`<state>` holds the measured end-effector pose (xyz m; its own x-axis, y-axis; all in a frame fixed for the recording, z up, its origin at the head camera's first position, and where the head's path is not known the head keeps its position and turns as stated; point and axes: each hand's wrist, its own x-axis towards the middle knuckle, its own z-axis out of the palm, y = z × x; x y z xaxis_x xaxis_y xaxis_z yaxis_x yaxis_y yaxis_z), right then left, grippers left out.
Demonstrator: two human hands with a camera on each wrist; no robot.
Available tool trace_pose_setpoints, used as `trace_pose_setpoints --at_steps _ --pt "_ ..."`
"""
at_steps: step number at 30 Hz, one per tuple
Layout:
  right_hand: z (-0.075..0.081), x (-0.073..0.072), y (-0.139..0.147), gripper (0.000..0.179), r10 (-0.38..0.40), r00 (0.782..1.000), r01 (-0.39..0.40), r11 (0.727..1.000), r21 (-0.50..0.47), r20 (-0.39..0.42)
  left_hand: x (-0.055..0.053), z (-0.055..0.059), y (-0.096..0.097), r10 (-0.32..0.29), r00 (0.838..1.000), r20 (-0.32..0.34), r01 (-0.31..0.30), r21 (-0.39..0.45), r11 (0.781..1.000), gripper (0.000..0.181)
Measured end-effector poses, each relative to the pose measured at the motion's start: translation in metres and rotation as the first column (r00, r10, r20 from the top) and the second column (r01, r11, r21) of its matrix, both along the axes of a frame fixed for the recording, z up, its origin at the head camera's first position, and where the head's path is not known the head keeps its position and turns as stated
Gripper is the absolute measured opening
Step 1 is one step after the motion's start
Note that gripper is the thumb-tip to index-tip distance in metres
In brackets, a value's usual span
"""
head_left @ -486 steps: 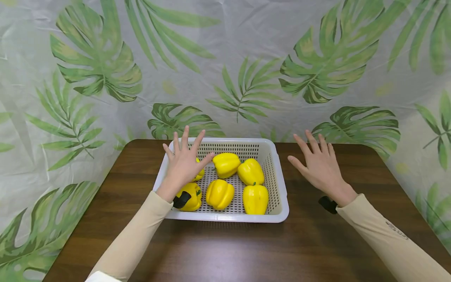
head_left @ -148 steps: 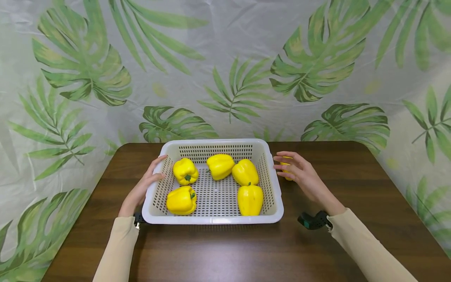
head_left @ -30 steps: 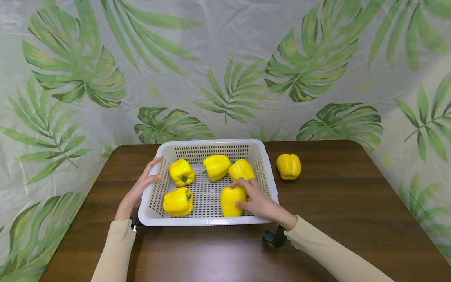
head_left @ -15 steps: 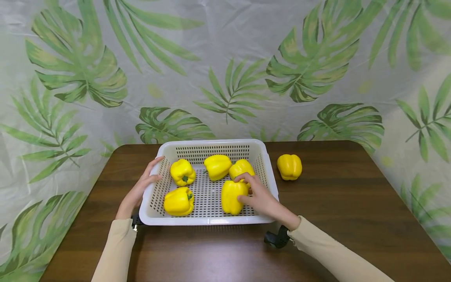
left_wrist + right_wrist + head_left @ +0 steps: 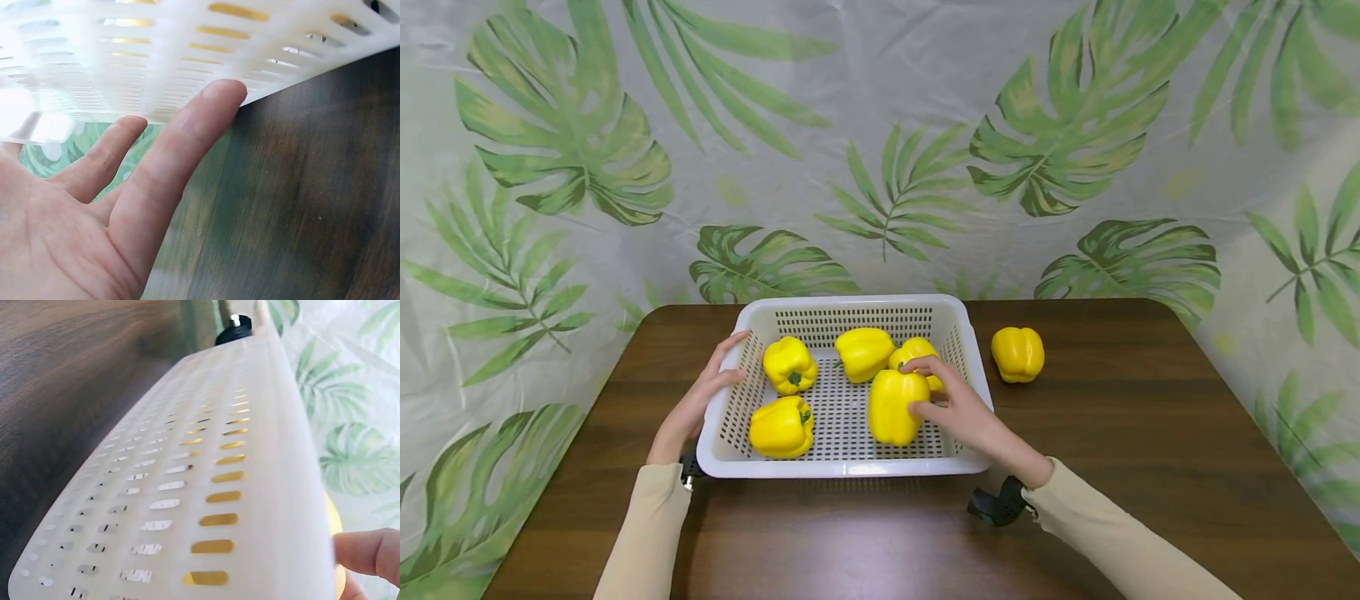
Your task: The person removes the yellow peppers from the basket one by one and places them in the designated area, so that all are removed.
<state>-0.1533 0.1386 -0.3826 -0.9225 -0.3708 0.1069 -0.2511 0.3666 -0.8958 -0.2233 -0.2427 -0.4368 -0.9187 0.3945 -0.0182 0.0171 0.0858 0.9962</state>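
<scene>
In the head view my right hand (image 5: 958, 408) grips a yellow bell pepper (image 5: 895, 410) by its right side, thumb in front and fingers at the stem end. The pepper is upright over the right part of a white plastic basket (image 5: 850, 468), partly covering another pepper (image 5: 915, 352) behind. My left hand (image 5: 692, 404) holds the basket's left rim, thumb and a finger reaching over it. In the left wrist view, other fingers (image 5: 169, 153) lie along the outside of the slotted wall. The right wrist view shows my right fingers (image 5: 369, 553) by the held pepper, largely hidden behind the rim.
Also in the basket are a pepper (image 5: 863, 354) at the back and two on the left, one farther back (image 5: 789, 364) and one nearer (image 5: 781, 427). Another pepper (image 5: 1018, 354) stands on the brown table (image 5: 1112, 400) right of the basket. A leaf-print cloth (image 5: 910, 167) hangs behind.
My right hand has raised the gripped pepper from the basket's front right, upward and away from the front rim. Earlier, one pepper came to the table on the right. The left hand stays at the rim.
</scene>
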Motion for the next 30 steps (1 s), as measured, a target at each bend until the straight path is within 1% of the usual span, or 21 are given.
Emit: trace_pose_setpoints --at_steps 4,10,12,15,17,22,27,30 --pt "0.004 0.000 0.002 0.038 0.000 1.000 0.000 1.000 -0.007 0.003 0.000 0.000 0.000 -0.001 1.000 0.004 0.001 0.003 1.000 0.061" --pt "0.004 -0.001 0.006 0.033 -0.032 0.997 0.035 0.999 -0.037 0.068 0.001 0.001 0.000 0.003 1.000 0.007 -0.003 -0.003 1.000 0.061" --pt "0.004 -0.001 0.007 0.034 -0.017 0.995 0.019 0.999 -0.026 0.094 0.001 0.001 0.000 0.004 1.000 0.007 -0.004 -0.006 1.000 0.062" --pt "0.004 -0.002 0.006 0.037 0.015 0.992 -0.017 1.000 0.016 0.124 0.001 0.002 0.000 0.004 1.000 0.008 -0.004 -0.008 1.000 0.062" --pt "0.006 -0.003 0.005 0.038 0.040 0.990 -0.044 0.999 0.030 0.132 0.001 0.002 0.000 0.001 1.000 0.008 -0.001 -0.006 1.000 0.062" --pt "0.008 -0.006 0.003 0.041 0.066 0.986 -0.076 0.995 0.059 0.150 0.000 0.001 0.001 -0.001 1.000 0.009 0.001 -0.007 1.000 0.062" --pt "0.008 -0.005 -0.003 0.046 0.081 0.980 -0.108 0.984 0.143 0.181 0.000 0.001 0.001 0.004 1.000 0.010 -0.004 -0.009 1.000 0.062" --pt "0.006 -0.004 -0.008 0.047 0.112 0.975 -0.147 0.974 0.175 0.194 0.000 0.000 0.001 0.000 1.000 0.010 0.000 -0.002 1.000 0.062"
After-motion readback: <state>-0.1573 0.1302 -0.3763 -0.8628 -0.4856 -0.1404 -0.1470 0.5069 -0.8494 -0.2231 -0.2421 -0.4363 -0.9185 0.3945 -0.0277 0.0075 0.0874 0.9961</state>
